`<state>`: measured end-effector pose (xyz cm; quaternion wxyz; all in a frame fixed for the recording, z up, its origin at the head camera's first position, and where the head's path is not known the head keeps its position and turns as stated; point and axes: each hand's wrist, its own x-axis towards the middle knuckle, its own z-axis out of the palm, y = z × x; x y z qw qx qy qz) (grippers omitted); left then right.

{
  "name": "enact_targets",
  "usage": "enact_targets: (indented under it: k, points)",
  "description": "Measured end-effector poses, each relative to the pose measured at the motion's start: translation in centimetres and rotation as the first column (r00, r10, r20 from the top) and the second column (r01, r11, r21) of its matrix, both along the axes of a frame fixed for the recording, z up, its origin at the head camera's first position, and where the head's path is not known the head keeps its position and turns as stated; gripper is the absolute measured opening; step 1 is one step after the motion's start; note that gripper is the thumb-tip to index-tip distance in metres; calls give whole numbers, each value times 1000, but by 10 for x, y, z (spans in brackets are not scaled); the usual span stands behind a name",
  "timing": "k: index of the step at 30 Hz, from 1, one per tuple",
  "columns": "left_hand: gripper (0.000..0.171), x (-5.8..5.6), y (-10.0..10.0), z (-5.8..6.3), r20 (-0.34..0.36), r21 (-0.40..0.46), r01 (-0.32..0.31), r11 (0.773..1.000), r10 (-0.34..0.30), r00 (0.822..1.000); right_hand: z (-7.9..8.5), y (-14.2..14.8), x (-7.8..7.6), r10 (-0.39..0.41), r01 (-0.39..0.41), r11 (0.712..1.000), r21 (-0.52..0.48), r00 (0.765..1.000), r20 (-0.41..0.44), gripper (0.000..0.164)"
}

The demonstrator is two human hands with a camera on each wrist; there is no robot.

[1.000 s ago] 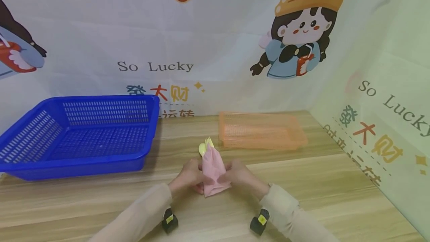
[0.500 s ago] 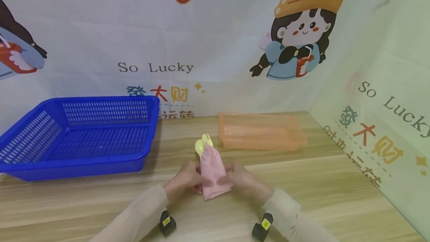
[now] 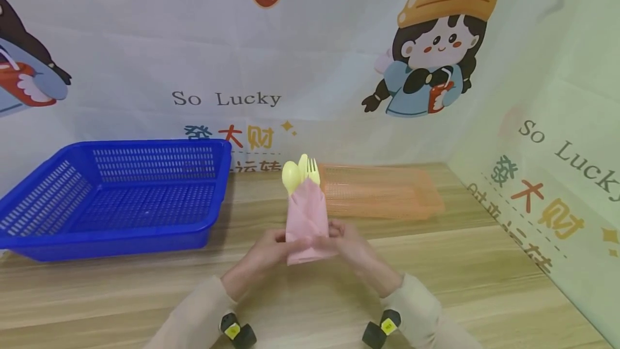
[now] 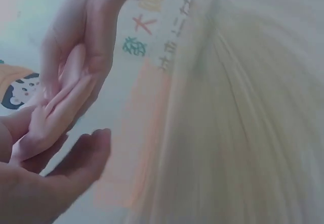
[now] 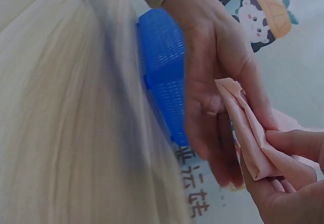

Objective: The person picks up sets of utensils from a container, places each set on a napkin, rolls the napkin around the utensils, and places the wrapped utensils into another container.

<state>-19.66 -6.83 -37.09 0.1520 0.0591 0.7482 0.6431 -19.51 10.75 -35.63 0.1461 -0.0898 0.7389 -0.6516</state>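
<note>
A folded pink napkin stands tilted up between both hands, in the middle of the head view. Out of its top poke a pale yellow spoon, a fork and, between them, a knife. My left hand grips the napkin's lower left side, thumb in front. On the lower right side my right hand pinches it the same way. The right wrist view shows the napkin's folded bottom end between the two hands. Fingers behind the napkin are partly hidden.
A blue plastic basket stands at the left of the wooden table. An orange basket lies at the back, partly behind the napkin. Printed cloth hangs behind and along the right side.
Both hands have raised the napkin with its cutlery and tipped it more upright. The spoon, knife and fork now show more plainly above the fold.
</note>
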Motion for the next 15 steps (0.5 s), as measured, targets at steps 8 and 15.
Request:
enact_targets:
  k: [8, 15]
  points:
    - [34, 8, 9, 13, -4, 299, 34, 954, -34, 999, 20, -10, 6, -115, 122, 991, 60, 988, -103, 46]
    - [34, 8, 12, 21, -17, 312, -14, 950, 20, 1000, 31, -13, 9, -161, 240, 951, 195, 923, -348, 29]
